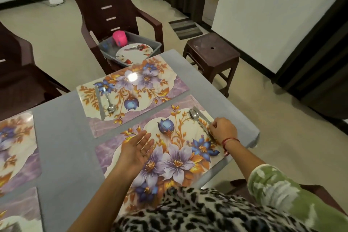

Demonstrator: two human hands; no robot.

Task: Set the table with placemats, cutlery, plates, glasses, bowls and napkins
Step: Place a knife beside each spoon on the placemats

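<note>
Two floral placemats lie side by side on the grey table (pixel 62 137). On the far placemat (pixel 131 92), a knife (pixel 99 102) and a spoon (pixel 109 102) rest at its left end. The near placemat (pixel 165 149) carries a spoon (pixel 195 118) and a knife (pixel 200 115) at its right end. My right hand (pixel 223 130) has its fingers closed on the handles of that near spoon and knife. My left hand (pixel 137 149) hovers palm up, fingers apart, over the near placemat's left half. Two more placemats (pixel 15 145) show at the left edge.
A grey bin (pixel 156 44) on a brown plastic chair (pixel 105 2) beyond the table holds a floral plate (pixel 133 53), a pink cup (pixel 120 38) and some cutlery. A brown stool (pixel 211 51) stands right of the table. Another brown chair (pixel 18 81) is at the left.
</note>
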